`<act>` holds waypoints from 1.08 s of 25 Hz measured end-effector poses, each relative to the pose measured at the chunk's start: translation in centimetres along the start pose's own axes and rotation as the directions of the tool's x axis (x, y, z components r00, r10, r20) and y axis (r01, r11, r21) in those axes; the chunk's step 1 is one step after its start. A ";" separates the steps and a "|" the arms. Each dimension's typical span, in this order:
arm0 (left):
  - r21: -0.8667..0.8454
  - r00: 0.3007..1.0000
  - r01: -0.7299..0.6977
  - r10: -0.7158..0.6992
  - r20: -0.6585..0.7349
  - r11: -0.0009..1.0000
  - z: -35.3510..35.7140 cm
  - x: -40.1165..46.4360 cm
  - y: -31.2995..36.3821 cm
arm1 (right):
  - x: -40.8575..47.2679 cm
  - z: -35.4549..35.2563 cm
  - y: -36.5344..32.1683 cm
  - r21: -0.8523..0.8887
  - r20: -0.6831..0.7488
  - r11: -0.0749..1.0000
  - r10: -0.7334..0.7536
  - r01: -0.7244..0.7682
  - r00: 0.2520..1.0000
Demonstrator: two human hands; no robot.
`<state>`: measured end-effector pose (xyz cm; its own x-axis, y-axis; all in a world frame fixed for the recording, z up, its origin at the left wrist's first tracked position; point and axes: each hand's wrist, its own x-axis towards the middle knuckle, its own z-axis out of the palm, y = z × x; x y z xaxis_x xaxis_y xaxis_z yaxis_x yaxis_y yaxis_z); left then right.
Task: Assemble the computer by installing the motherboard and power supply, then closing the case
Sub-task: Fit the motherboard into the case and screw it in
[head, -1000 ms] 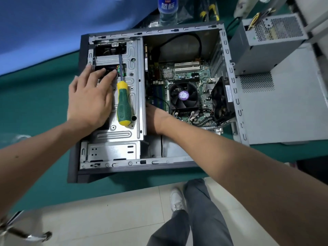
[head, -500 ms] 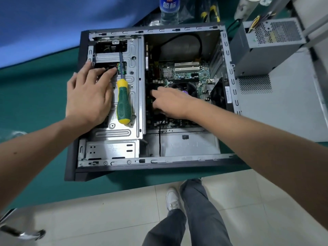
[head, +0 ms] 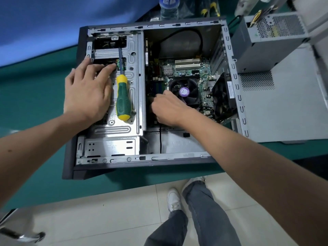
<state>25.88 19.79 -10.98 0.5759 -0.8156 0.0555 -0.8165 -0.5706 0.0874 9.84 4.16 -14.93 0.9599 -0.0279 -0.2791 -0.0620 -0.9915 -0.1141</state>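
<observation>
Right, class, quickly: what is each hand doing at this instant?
Left hand: open, fingers straight, resting on the drive cage.
Right hand: fingers curled inside the computer case; cannot tell whether it grips anything.

A green-covered surface (head: 44, 107) carries an open computer case (head: 71, 139) lying on its side – to its right a grey side panel (head: 284, 112) lies flat, a power supply (head: 266, 43) beside it, a water bottle (head: 168, 8) behind

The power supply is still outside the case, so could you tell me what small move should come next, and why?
Probably lift the screwdriver off the drive cage: it lies loose there beside the left hand, and the power supply sits outside the case.
</observation>
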 end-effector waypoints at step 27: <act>-0.006 0.990 0.143 -0.143 0.001 0.990 -0.1 -0.3 1.8 | 0.6 -0.1 0.5 0.071 0.036 0.997 0.012 -0.015 0.999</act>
<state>24.29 19.01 -10.71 0.6864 -0.7261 0.0412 -0.7258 -0.6805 0.1002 10.44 3.59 -15.06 0.9486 -0.0354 -0.3144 -0.0952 -0.9796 -0.1771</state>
